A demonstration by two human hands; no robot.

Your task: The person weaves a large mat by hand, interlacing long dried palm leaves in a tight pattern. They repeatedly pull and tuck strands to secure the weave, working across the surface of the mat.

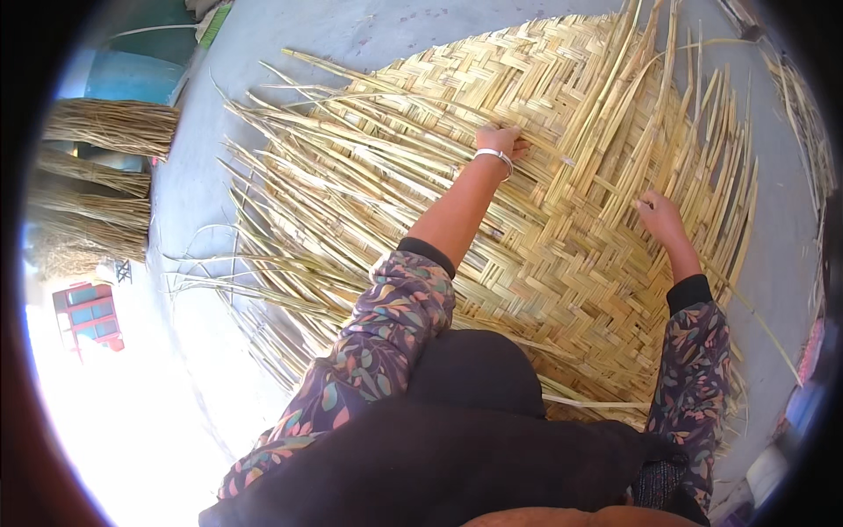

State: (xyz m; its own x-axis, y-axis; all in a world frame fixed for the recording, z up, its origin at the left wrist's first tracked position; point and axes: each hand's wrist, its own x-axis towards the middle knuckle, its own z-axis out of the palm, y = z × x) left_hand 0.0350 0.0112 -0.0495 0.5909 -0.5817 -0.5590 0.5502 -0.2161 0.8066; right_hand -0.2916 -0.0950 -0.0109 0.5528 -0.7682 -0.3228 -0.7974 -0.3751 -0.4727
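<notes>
A large woven mat (562, 241) of flattened, pale yellow-green reed strips lies on the floor in front of me, its middle in a tight zigzag weave. Long loose strip ends (325, 180) fan out from its left side, and more stand out toward the far right. My left hand (500, 142), with a white bangle at the wrist, is closed on a reed strip over the far part of the mat. Lower and to the right, my right hand (660, 218) pinches a reed strip at the weave; its fingertips are partly hidden.
Bundles of brown stalks (110, 127) stand at the left, near a blue-green surface (132, 75). A red-framed object (90, 316) sits in bright light beyond the grey floor (198, 176). More loose stalks (799, 123) lie along the right edge.
</notes>
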